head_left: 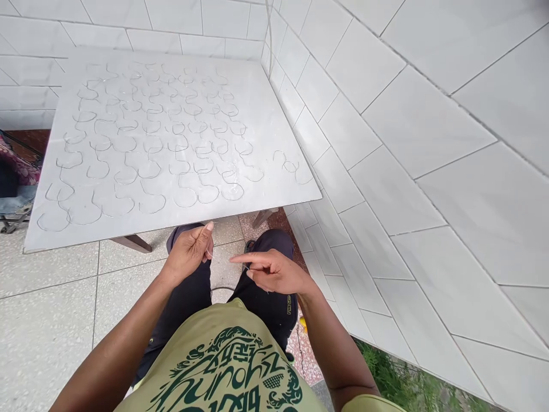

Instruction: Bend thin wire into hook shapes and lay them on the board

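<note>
Thin wire (209, 252) — pinched, it seems, by left fingers (209, 226)

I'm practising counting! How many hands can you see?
2: the left hand, over the left leg, and the right hand, over the right leg. No others show.

Before me, thin curved grey strands (152, 152) lie in rows on a white rectangular tabletop (270, 120), a few apart at right; white rectangular wall tiles (355, 149) stand right and far.

Strand (209, 253) partly hidden by left fingers (201, 240).
</note>
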`<state>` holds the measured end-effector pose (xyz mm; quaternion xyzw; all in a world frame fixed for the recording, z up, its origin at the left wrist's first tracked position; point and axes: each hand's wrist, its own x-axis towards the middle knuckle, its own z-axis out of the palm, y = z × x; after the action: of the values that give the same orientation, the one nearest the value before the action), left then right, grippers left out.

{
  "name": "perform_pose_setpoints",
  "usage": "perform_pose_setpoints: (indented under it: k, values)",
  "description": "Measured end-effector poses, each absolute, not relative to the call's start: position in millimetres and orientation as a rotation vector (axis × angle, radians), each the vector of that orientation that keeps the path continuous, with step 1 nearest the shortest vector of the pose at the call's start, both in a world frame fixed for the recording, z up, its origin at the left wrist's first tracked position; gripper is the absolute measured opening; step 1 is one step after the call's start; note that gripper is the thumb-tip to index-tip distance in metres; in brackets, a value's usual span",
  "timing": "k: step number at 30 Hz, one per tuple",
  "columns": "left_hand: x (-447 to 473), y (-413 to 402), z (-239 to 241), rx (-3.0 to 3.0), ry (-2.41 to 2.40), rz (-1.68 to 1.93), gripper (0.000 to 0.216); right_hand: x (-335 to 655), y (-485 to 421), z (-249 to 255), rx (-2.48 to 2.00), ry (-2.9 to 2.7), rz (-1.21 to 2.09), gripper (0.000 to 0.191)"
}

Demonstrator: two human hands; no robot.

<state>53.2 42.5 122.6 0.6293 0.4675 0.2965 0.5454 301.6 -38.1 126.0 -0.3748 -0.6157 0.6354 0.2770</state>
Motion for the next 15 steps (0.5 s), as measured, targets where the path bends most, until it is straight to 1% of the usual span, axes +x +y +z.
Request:
perform_pose_setpoints:
  k: [2,6,8,9,11,15]
  values:
    - [54,41,120,1.471,1.122,0.733,0.056,302,-38,125,-1.066,-1.525,1.703,0.049]
    - [53,25,120,1.607,1.338,0.907,0.033,298,-39,123,-1.214,-1.340,1.595,0.047]
    - [53,14,120,1.786,1.378,0.903,0.038,294,-41,123,-1.274,-1.298,1.564,0.048]
    - [53,8,119,1.898,1.338,0.856,0.042,290,-42,124,-1.287,-1.293,1.562,0.048]
    - [54,0,114,2.118,1.192,0.750,0.043,284,-46,127,-1.286,-1.300,1.577,0.048]
    - [55,-3,99,2.379,0.996,0.760,0.028,272,-54,141,-1.253,-1.293,1.631,0.046]
